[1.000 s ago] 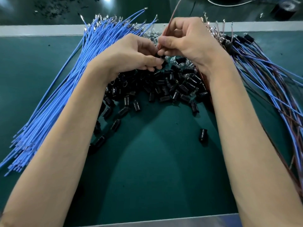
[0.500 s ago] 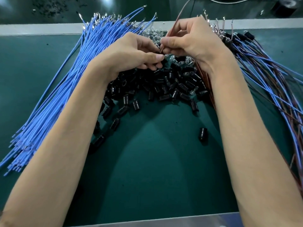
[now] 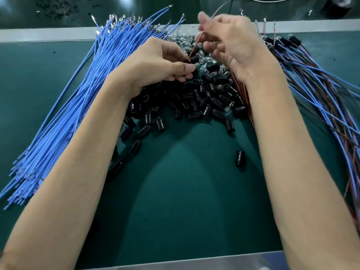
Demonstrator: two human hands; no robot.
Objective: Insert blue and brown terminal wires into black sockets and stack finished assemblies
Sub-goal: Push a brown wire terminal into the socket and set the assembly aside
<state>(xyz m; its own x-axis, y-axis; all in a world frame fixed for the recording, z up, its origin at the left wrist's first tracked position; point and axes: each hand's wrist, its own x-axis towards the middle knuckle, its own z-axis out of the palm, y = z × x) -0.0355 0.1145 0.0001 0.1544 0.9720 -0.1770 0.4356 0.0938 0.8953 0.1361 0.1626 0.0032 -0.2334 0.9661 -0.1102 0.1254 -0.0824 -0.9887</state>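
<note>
Your left hand (image 3: pixel 161 61) pinches a small black plastic socket (image 3: pixel 194 59) at its fingertips. Your right hand (image 3: pixel 231 43), blurred, pinches a thin brown wire (image 3: pixel 196 43) whose lower tip meets that socket. Beneath both hands lies a heap of loose black sockets (image 3: pixel 194 102); long blue wires (image 3: pixel 87 94) fan out left of your left hand.
</note>
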